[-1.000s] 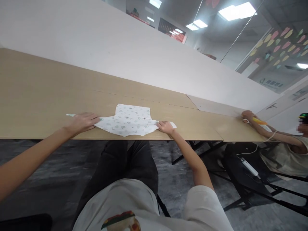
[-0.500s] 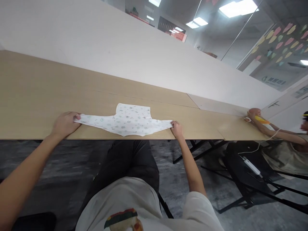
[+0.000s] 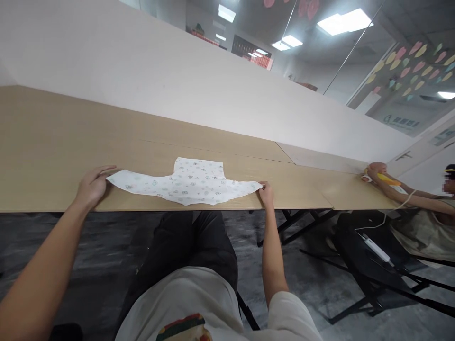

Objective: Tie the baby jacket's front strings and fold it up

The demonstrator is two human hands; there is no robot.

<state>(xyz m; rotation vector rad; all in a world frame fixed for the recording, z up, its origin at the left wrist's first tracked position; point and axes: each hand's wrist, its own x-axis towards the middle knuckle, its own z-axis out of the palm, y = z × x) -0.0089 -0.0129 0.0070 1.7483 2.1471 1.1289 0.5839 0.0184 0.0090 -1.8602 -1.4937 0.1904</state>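
On the long, pale wood-coloured counter [image 3: 71,137], a hand could pass left of the left hand [image 3: 92,188], along the bare strip behind the flat white cloth with small prints [image 3: 199,182], or across the stretch right of the right hand [image 3: 266,193]. The smooth white wall [image 3: 199,99] closes the back, the cloth spans the front between both hands, and a co-worker's bare forearm [image 3: 426,202] bars the far right.

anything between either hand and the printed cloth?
Nothing visible. The left hand is right at the left tip of the white printed cloth; whether it grips is unclear. The right hand pinches the right tip. No object shows between hands and cloth.
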